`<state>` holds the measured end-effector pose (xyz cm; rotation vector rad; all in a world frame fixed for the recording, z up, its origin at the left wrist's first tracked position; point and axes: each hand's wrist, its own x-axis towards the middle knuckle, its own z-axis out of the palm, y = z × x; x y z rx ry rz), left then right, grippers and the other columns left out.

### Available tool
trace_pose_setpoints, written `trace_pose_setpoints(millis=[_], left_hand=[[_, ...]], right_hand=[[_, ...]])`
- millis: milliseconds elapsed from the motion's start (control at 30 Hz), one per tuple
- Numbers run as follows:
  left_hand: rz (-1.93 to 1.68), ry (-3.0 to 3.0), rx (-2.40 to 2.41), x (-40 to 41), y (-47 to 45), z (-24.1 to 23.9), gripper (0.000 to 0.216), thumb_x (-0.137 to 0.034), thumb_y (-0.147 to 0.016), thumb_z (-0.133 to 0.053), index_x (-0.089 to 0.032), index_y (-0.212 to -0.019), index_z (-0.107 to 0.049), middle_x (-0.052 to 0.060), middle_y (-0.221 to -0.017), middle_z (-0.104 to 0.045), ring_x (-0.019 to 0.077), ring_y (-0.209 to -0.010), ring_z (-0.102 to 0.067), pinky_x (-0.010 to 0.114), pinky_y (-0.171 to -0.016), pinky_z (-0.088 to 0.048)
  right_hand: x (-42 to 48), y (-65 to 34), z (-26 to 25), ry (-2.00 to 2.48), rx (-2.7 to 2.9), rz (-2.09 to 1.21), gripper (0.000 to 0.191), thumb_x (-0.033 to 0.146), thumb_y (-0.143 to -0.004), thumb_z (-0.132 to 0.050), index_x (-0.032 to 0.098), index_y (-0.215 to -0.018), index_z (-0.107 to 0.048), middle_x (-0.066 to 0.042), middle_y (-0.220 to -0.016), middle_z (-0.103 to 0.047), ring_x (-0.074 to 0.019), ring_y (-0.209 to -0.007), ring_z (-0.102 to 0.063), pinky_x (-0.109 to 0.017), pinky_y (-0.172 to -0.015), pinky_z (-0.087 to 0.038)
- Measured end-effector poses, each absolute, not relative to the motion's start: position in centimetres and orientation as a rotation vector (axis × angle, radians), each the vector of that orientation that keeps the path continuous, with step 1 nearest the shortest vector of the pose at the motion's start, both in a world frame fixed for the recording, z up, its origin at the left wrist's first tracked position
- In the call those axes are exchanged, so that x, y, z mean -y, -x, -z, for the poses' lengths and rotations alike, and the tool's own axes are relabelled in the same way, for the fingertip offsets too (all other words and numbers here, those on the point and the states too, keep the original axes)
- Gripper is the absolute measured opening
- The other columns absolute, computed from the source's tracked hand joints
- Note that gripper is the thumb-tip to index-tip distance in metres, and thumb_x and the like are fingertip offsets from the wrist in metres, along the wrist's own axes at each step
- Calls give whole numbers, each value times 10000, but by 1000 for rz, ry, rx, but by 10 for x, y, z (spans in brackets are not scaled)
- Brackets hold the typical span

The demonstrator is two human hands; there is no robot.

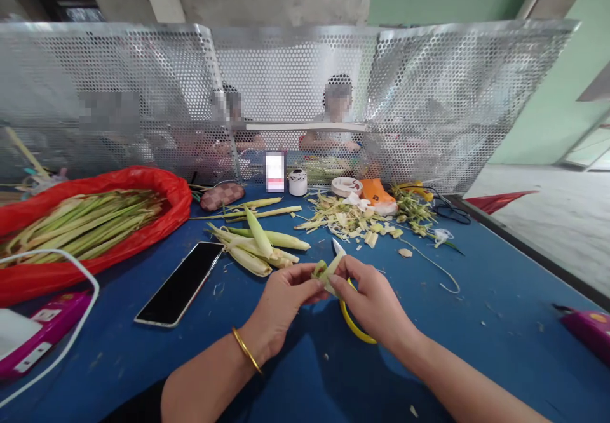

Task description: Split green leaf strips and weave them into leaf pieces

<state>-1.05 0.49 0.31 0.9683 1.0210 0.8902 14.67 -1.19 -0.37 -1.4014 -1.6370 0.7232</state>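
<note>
My left hand (290,302) and my right hand (369,299) meet low over the blue table, their fingertips closed on a small folded piece of pale green husk (328,272). The part between the fingers is partly hidden. Under my right hand lie scissors with yellow handles (355,324); their blade tip shows just beyond the fingers. Just past my left hand is a loose pile of long green and pale yellow husks (260,245). A gold bangle (246,350) circles my left wrist.
At left are a red bag (178,197) of long leaf strips, a phone (183,283) and a purple power strip (45,334). Husk scraps (343,216), a tape roll (347,186) and a white spool (298,182) lie toward a perforated metal screen (295,61). People sit behind it.
</note>
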Motion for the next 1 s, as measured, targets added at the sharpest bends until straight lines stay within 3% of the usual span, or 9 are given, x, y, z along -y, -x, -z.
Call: trace_pose_setpoints(millis=[100,300,533,633,767,1000], left_hand=[[-878,-851,-1002,-7,13,-5,298,-251,-623,-785,-161,-903,-735,43,-868,-733,127,-716,-663,224,-722,-500],[-892,-658,-975,-11,16,-7,281,-129,-628,-713,-138,-905,-666,31,-690,-704,124,-593,-652,219,-604,-517],[-926,-574,-944,-13,18,-5,291,-103,-614,-687,-147,-899,-648,0,-622,-657,104,-523,-615,194,-526,-492],[-884,-585,-905,-13,18,-5,296,-113,-600,-698,-149,-893,-669,1,-644,-653,95,-526,-602,190,-517,-482],[-872,-745,-955,-12,17,-3,265,-135,-601,-713,-133,-866,-707,1,-618,-637,92,-526,-587,190,-527,-467],[-937,-1081,-1065,-7,13,-5,186,-243,-644,-728,-146,-800,-759,28,-731,-707,117,-599,-600,227,-621,-494]], right_hand=[[10,-152,-2,1283,1557,-987,103,312,-815,-566,211,-791,-565,28,-648,-584,-137,-604,-510,-238,-557,-378],[10,-160,-18,1101,1490,-1431,182,351,-804,-609,212,-920,-601,20,-707,-625,-149,-644,-588,-269,-648,-459],[10,-156,-12,1152,1601,-1103,145,332,-699,-735,207,-773,-733,-19,-725,-674,-166,-659,-567,-272,-638,-446],[8,-156,-8,1156,1496,-1088,204,398,-750,-687,203,-731,-745,-35,-723,-679,-167,-624,-564,-288,-621,-454],[9,-154,-7,1108,1466,-950,173,367,-774,-677,215,-726,-742,-39,-801,-685,-194,-764,-596,-296,-714,-459],[17,-144,-6,1249,1405,-953,296,435,-829,-582,193,-674,-651,2,-576,-558,-151,-574,-509,-265,-569,-400]])
